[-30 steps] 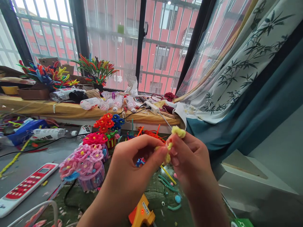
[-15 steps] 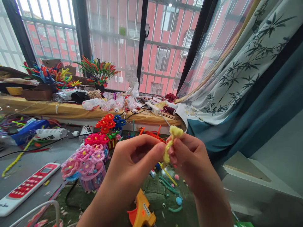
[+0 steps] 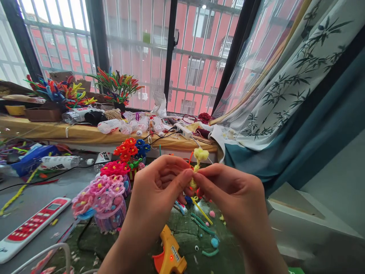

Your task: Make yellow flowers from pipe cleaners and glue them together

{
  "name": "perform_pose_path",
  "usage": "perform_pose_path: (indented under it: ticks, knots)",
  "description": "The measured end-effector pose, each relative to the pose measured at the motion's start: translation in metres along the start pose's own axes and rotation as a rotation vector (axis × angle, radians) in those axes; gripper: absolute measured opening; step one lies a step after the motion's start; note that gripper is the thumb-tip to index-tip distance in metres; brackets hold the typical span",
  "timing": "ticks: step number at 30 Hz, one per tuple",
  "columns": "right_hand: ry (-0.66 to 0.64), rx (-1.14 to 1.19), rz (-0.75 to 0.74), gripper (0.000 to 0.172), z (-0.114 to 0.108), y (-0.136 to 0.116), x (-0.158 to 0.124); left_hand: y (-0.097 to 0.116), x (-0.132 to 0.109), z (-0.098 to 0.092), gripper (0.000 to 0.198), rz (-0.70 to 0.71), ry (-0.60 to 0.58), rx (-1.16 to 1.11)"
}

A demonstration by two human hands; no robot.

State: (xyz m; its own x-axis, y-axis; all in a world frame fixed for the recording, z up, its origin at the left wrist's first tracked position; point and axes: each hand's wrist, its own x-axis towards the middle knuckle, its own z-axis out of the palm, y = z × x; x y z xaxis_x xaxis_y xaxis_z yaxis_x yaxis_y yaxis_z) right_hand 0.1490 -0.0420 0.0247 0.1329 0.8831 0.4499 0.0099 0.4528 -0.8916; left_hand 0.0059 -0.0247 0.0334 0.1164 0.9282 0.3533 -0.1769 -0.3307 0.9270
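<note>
1. Table (image 3: 37,194): grey top with a dark green mat at its middle, cluttered from the far edge to the near edge.
2. Window ledge (image 3: 85,133): runs along the table's far edge and carries bottles, a power strip and sprays of coloured stems.
3. Curtain (image 3: 299,95): hangs past the right edge, clear of my work.
4. My left hand (image 3: 158,190): raised over the middle of the table, thumb and forefinger pinched shut on the yellow fuzzy stem (image 3: 200,154).
5. My right hand (image 3: 236,194): fingertips meet the left's, clamped on the same stem just beside them. It has turned since a second ago, so its back now faces me. Both hands have sunk a little.
6. The stem: held in the air between the two pinches. Its tuft, earlier tucked against my right fingers, now stands free above both grips. I judge the twisting has moved down to the lower part.
7. Remote control (image 3: 31,225): red and white, near the left near corner.
8. Pink flower basket (image 3: 104,198): left of my left hand, with red flowers (image 3: 127,148) behind it.
9. Glue gun (image 3: 170,255): orange, lamp lit, at the near edge under my left wrist, the closest hazard.
10. Green scraps (image 3: 203,224) and a blue pompom (image 3: 214,242): loose on the mat below my hands. Nothing blocks the stem.
</note>
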Motion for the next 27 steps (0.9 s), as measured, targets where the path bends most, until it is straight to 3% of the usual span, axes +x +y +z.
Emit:
perform_pose_path:
  ticks: [3,7,9,13,18,21,27]
  knots:
    - [-0.036,-0.028,-0.006,0.004,-0.003,0.0,0.001,0.001,-0.003,0.004,0.007,0.057,0.055,0.031]
    - [-0.181,-0.002,0.039,0.009,-0.008,-0.001,0.005,0.005,-0.004,0.0,0.003,0.136,0.047,0.169]
    - [-0.241,0.005,0.077,0.015,-0.011,0.0,0.007,0.006,-0.001,-0.006,0.001,0.108,-0.007,0.162]
    - [-0.344,0.001,0.121,0.027,-0.012,0.004,0.01,0.004,0.007,-0.018,0.009,-0.067,-0.247,0.078]
    - [-0.466,0.107,0.206,0.033,-0.012,0.007,0.013,-0.003,0.012,-0.025,0.014,-0.162,-0.349,0.007]
    - [-0.467,0.147,0.223,0.029,-0.013,0.006,0.014,-0.005,0.013,-0.023,0.01,-0.116,-0.314,-0.019]
    - [-0.293,0.001,0.205,0.022,-0.013,0.002,0.009,-0.002,0.011,-0.013,0.018,0.094,-0.074,0.087]
